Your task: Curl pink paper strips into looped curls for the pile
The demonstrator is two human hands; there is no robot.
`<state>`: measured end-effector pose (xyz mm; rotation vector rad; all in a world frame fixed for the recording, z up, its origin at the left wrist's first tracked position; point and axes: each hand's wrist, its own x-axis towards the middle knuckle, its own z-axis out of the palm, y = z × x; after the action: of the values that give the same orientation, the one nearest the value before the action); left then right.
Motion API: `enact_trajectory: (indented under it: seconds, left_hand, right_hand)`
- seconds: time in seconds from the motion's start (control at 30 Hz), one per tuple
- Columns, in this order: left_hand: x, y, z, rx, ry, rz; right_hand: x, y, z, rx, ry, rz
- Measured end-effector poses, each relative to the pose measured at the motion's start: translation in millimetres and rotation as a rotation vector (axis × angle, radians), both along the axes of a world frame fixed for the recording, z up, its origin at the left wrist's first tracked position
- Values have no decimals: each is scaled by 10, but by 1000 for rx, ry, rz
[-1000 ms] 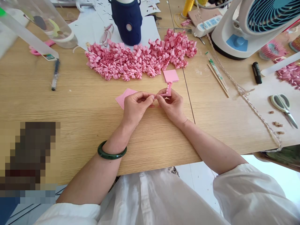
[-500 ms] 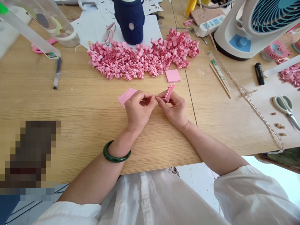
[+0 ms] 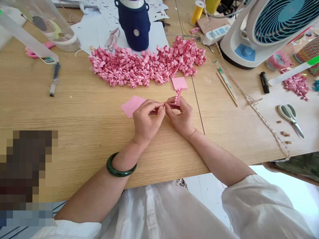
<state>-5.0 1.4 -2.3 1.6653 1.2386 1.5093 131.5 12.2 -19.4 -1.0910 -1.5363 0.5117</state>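
Between my hands is a pink paper strip (image 3: 178,96) with small curled loops along one edge; one end curves up above my right hand. My right hand (image 3: 181,114) pinches it with thumb and fingers closed. My left hand (image 3: 149,119), a dark green bangle (image 3: 121,173) on its wrist, pinches the strip's other end, the fingertips of both hands almost touching. What lies right between the left fingertips is too small to see well. Loose pink paper sheets (image 3: 132,105) lie just beyond my left hand. A small stack of pink paper squares (image 3: 179,83) sits beyond my right hand.
A long heap of pink curled paper pieces (image 3: 139,68) stretches across the table, with a navy cup (image 3: 134,28) behind it. To the right stand a fan (image 3: 239,39), a black marker (image 3: 264,82) and scissors (image 3: 290,116). A pen (image 3: 54,81) lies left. A braided cord (image 3: 266,122) crosses the right side.
The view has shifted slightly, so the table's things sit a little further left. Both hands keep their pinch; the strip's raised end now stands lower and more upright.
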Motion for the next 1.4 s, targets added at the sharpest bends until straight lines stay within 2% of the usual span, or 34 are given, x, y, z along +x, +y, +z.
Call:
enact_trajectory:
  seconds: [0.07, 0.23, 0.33, 0.53, 0.73, 1.03, 1.1, 1.27, 1.4]
  left_hand:
    - [-2, 8, -14, 14, -7, -22]
    - [-14, 42, -59, -132, -155, -87]
    - [-20, 47, -81, -115, -147, -131]
    - [-6, 27, -89, -105, -144, -119]
    - [4, 21, -64, -129, -143, -94]
    - [-16, 96, -56, -303, -375, -137]
    - [-21, 106, -46, -318, -388, -127]
    - [-47, 101, -62, -309, -295, -55]
    - [-47, 75, -65, -272, -198, -11]
  right_hand:
    - [-5, 8, 1, -58, 67, 10]
    - [3, 56, 38, -292, 349, 124]
    - [12, 74, 60, -346, 401, 179]
    - [4, 67, 63, -313, 358, 143]
    - [-12, 77, 29, -333, 458, 173]
    - [0, 65, 65, -414, 561, 337]
    - [2, 64, 66, -422, 556, 339]
    - [-14, 38, 75, -374, 481, 251]
    - [-27, 15, 92, -338, 415, 232]
